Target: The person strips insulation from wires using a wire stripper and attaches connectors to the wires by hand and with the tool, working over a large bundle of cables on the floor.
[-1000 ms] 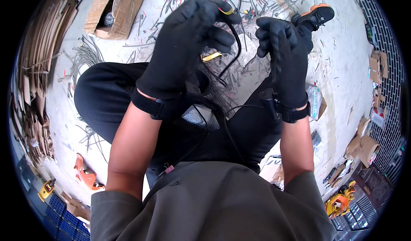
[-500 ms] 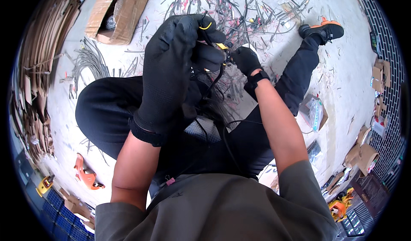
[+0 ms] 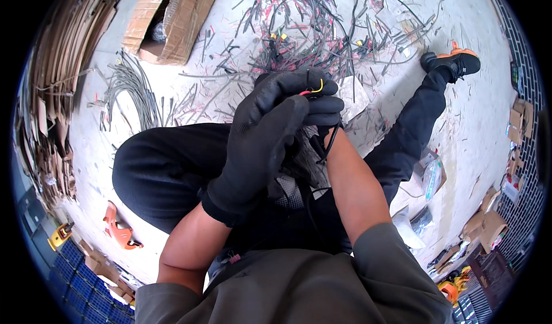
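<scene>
My left hand [image 3: 270, 123], in a black glove, is closed on a black cable [image 3: 332, 140] near the centre, with thin yellow [image 3: 318, 87] and red wire ends showing among its fingers. My right hand [image 3: 320, 140] is behind and below it, mostly hidden, so its fingers cannot be made out. Both hands are above my lap, between my bent left leg [image 3: 161, 169] and stretched right leg [image 3: 405, 128]. Just beyond them lies a tangle of cut black and red wire scraps [image 3: 305, 36] on the pale floor.
A torn cardboard box [image 3: 184, 19] and a grey cable coil [image 3: 129, 94] lie ahead-left. Stacked cardboard [image 3: 63, 77] lines the left side, with an orange tool [image 3: 118, 229] beside my left knee. Plastic packets [image 3: 431, 177] and cardboard pieces [image 3: 489, 226] lie at the right.
My right hand has moved inward from the upper right to behind my left hand. My left hand, still on the cable, has come down and right, its fingers folded over the wire ends.
</scene>
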`<state>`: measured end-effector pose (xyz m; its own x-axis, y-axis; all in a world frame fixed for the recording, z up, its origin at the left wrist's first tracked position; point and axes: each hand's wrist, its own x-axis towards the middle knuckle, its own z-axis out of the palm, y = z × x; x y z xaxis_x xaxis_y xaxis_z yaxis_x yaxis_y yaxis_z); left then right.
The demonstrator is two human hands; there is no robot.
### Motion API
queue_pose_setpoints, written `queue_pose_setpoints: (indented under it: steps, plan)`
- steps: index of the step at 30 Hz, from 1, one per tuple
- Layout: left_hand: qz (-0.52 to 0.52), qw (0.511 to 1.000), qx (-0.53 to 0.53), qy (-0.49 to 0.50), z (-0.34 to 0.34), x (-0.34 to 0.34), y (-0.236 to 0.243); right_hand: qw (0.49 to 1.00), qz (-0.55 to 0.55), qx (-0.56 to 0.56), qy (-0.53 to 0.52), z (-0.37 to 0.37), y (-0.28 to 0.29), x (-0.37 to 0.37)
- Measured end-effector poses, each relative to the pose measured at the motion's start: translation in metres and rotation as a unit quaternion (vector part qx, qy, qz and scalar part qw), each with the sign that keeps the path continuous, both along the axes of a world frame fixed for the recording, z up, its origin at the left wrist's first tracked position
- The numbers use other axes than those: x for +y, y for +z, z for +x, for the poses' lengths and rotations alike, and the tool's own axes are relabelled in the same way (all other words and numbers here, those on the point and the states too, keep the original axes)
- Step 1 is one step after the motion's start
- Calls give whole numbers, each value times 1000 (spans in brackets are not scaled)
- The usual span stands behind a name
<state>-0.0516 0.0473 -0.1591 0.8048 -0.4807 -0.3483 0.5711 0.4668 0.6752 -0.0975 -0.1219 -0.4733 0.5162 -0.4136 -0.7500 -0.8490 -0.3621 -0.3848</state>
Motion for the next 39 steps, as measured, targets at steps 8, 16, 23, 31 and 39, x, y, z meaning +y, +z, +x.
queue_pose_setpoints:
  steps: [8,16,23,31,39]
  plan:
    - [95,987,-124,-35,-2,3,-4,927,130,-288,-201,-15,67,-30]
    - [195,962,-191,3,-10,-5,-3,837,263,-414,-244,-27,291,-39]
    - [181,956,-229,-15,-25,-21,-12,767,429,-421,-223,-62,351,-5]
    - [189,957,-219,19,-15,-15,-17,750,443,-430,-237,-92,374,-2]
    - [164,933,-320,-33,-40,-25,-10,804,401,-359,-252,-93,368,36]
